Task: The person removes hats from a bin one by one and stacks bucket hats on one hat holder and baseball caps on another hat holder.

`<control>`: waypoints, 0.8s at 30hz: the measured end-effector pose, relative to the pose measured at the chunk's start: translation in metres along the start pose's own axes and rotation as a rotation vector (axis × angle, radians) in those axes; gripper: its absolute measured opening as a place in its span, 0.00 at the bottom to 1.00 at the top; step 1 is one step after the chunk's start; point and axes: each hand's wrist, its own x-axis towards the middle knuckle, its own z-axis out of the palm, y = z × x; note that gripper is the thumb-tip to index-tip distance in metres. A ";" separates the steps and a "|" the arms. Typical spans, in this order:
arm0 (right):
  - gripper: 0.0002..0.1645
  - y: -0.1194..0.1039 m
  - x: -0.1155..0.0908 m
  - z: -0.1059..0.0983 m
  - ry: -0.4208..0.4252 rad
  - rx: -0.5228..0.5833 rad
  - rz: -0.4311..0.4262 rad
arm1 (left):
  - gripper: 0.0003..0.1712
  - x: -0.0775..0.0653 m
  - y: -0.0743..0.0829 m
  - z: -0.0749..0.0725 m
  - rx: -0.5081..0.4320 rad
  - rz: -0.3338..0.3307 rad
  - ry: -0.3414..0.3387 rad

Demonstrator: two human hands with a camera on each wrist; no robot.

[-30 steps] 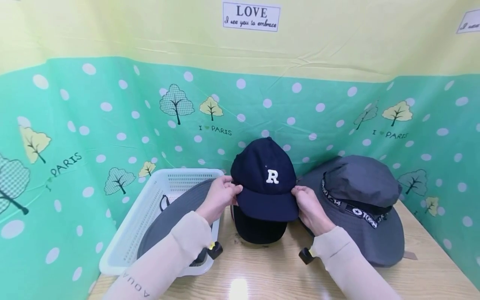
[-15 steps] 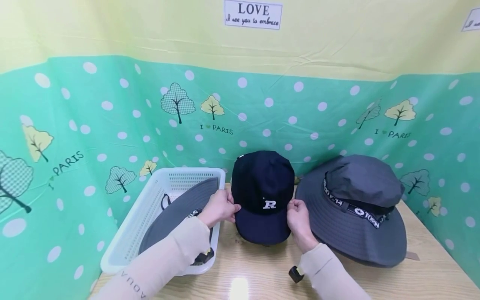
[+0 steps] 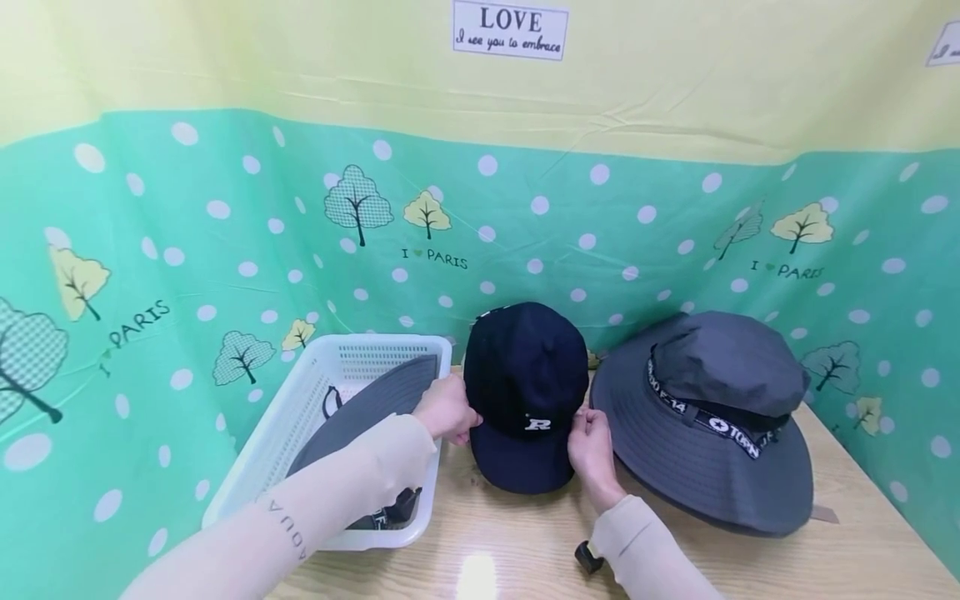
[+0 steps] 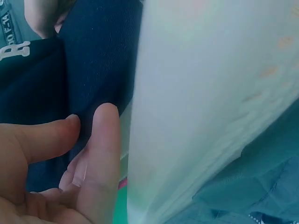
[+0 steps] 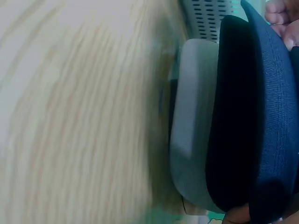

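A navy baseball cap (image 3: 528,375) with a white R sits in the middle of the table, brim toward me. Beneath its brim in the right wrist view show a black brim (image 5: 233,116) and a pale grey brim (image 5: 194,126), stacked. My left hand (image 3: 450,408) pinches the navy cap's left side where brim meets crown; the left wrist view shows thumb and forefinger at that edge. On the opposite side my right hand (image 3: 591,446) grips the brim, its fingertips partly hidden under it.
At left, a white plastic basket (image 3: 262,467) holds a grey wide-brimmed hat (image 3: 375,417), partly behind my left forearm. Close on the right lies a grey bucket hat (image 3: 720,417) with a lettered band. A green and yellow patterned curtain (image 3: 525,200) hangs behind the wooden table (image 3: 525,558).
The navy cap has come down and tilted forward over the black cap, which it now hides in the head view. Both hands have lowered with it, staying at its sides.
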 end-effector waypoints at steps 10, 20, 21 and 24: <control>0.11 0.010 -0.003 0.002 0.002 -0.060 -0.069 | 0.14 -0.004 -0.003 0.002 0.044 0.043 0.033; 0.11 0.012 -0.002 -0.001 -0.010 -0.039 -0.073 | 0.14 -0.004 -0.003 0.005 0.064 0.052 0.034; 0.11 0.011 -0.003 -0.002 -0.021 -0.035 -0.071 | 0.13 -0.003 -0.003 0.005 0.063 0.052 0.032; 0.10 0.009 -0.007 -0.005 -0.058 -0.021 -0.067 | 0.13 -0.003 -0.004 0.005 0.034 0.050 0.022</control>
